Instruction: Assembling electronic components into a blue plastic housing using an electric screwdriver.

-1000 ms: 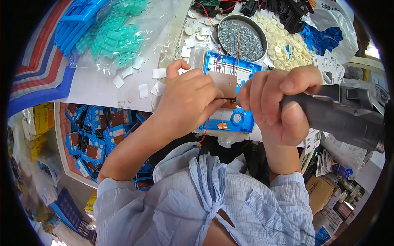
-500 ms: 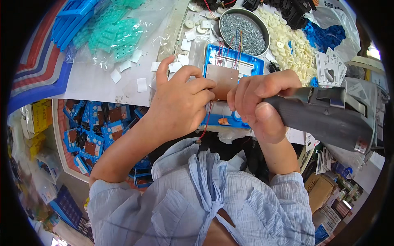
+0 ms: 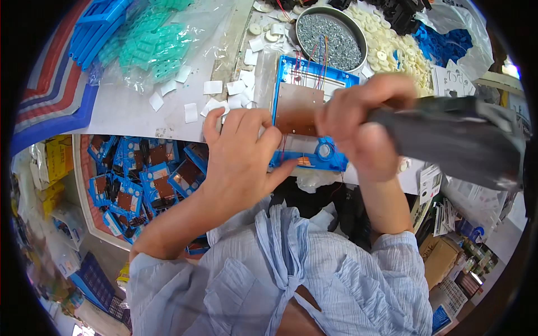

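A blue plastic case (image 3: 276,92) lies open on the table before me, with a brown circuit board (image 3: 295,106) and thin red and dark wires in it. My left hand (image 3: 238,154) grips its near left corner, fingers curled at the left side and thumb along the near edge. My right hand (image 3: 361,126) is wrapped round a thick, dark grey electric screwdriver (image 3: 448,140), above the right side of the case. Hand and tool are smeared by motion, and the tool's tip is hidden. A round blue ring (image 3: 325,148) sits in the case's near right part.
Beyond the case stands a round metal bowl (image 3: 364,46) of small screws, beside a heap of cream plastic discs (image 3: 386,53). White square pads (image 3: 213,87) and bagged green parts (image 3: 154,50) lie left. Below left, a bin holds several blue assemblies (image 3: 157,179).
My left hand has moved down from the board to the case's near left corner. The right hand has shifted slightly up and right with the screwdriver, uncovering the blue ring.
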`<state>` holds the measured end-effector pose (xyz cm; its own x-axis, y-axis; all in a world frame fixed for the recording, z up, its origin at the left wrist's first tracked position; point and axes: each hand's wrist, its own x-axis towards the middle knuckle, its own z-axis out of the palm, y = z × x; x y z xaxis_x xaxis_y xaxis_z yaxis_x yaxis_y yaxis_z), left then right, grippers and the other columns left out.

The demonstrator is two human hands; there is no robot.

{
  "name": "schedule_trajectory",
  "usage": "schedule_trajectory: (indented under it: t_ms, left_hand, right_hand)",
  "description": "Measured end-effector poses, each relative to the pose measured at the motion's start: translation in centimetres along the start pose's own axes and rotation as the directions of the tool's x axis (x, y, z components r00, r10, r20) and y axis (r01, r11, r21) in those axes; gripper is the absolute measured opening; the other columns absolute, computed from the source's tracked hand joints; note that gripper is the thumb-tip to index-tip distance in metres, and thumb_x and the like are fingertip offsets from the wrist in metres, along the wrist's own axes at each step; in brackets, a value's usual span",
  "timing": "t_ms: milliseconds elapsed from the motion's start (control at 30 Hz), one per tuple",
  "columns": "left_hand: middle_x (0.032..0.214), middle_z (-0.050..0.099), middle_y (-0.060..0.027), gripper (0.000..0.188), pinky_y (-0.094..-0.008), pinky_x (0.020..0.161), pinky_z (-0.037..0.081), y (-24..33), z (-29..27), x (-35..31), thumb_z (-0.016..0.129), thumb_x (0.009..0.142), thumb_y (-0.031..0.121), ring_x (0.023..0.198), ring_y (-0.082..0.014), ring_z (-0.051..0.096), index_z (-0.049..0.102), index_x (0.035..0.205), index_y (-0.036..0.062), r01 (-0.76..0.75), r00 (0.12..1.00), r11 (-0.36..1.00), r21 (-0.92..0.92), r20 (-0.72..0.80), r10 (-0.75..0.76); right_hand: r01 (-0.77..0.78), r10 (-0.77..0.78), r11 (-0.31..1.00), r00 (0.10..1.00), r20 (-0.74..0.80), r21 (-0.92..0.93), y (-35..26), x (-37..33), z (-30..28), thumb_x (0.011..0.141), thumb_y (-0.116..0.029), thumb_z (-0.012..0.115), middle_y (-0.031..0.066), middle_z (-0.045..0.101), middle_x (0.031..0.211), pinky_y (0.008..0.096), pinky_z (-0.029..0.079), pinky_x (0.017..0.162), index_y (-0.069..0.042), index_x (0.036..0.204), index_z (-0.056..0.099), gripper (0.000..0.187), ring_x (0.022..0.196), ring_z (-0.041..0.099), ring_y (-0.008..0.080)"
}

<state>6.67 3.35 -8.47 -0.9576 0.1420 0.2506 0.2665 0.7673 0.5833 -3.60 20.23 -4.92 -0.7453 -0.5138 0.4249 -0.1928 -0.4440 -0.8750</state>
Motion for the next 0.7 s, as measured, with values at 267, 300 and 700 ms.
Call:
schedule_trajectory:
  t_ms: [267,300,700]
  left_hand:
    - [0.102,0.06,-0.0104,0.012,-0.0437,0.086,0.044,0.5,-1.2,0.5,0.076,0.076,0.005,0.096,-0.0314,0.059,0.066,0.082,0.0039,0.007,1.0,1.0,-0.013,0.001,-0.007]
    - [0.101,0.06,-0.0112,0.012,-0.042,0.083,0.046,0.2,-1.7,1.1,0.075,0.076,0.004,0.094,-0.0315,0.059,0.066,0.083,0.0027,0.009,1.0,1.0,-0.011,0.007,-0.009]
    - [0.094,0.064,-0.0135,0.013,-0.0343,0.069,0.05,0.0,-1.8,1.2,0.073,0.085,0.001,0.08,-0.0259,0.064,0.067,0.097,0.0,0.043,0.997,0.994,-0.096,-0.061,-0.049]
  right_hand:
    - [0.176,-0.508,0.568,0.843,-0.175,-0.804,-6.8,-1.3,-3.2,0.089,-0.013,0.065,0.0199,0.06,0.121,0.046,0.052,0.095,0.007,0.147,0.037,0.067,0.106,0.062,0.0312]
    - [0.182,-0.686,0.431,0.703,-0.189,-0.884,-7.1,-2.1,-2.7,0.087,-0.01,0.065,0.021,0.059,0.125,0.046,0.052,0.097,0.008,0.145,0.039,0.066,0.108,0.062,0.0325]
    - [-0.019,0.324,0.405,0.938,0.124,-0.914,-2.2,-7.6,-1.4,0.076,-0.011,0.078,0.0041,0.062,0.086,0.0398,0.042,0.078,-0.009,0.09,0.069,0.017,0.087,0.056,0.0269]
